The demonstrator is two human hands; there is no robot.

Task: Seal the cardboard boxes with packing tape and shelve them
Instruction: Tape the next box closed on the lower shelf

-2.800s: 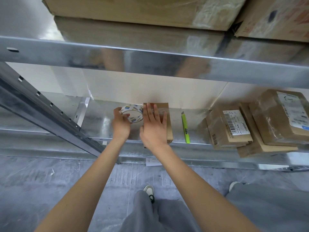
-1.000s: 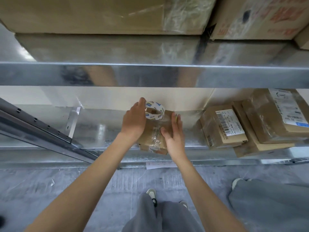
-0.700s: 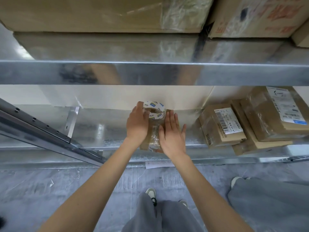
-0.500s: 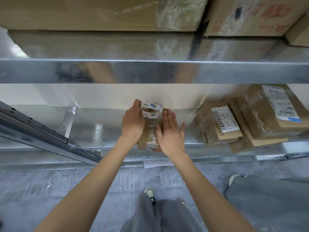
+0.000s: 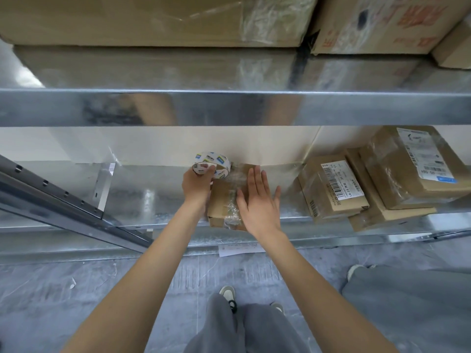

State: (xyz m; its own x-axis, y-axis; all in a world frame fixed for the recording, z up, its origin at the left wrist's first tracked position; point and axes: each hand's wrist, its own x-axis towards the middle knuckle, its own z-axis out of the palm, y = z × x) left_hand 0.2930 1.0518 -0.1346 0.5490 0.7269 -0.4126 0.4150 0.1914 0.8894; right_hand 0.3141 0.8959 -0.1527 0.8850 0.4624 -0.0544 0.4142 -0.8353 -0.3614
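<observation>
On the shelf (image 5: 153,200), toward its right end, three taped boxes (image 5: 382,184) already lay stacked; we judged those done. At the front edge, mid-shelf, our box (image 5: 219,202) carried tape down its middle, the strip uncut. Our right hand (image 5: 257,202) pressed it flat, fingers straight and slightly spread. Our left hand (image 5: 197,182) pinched the roll (image 5: 212,164) at the box's far end. Cutting and shelving remained.
</observation>
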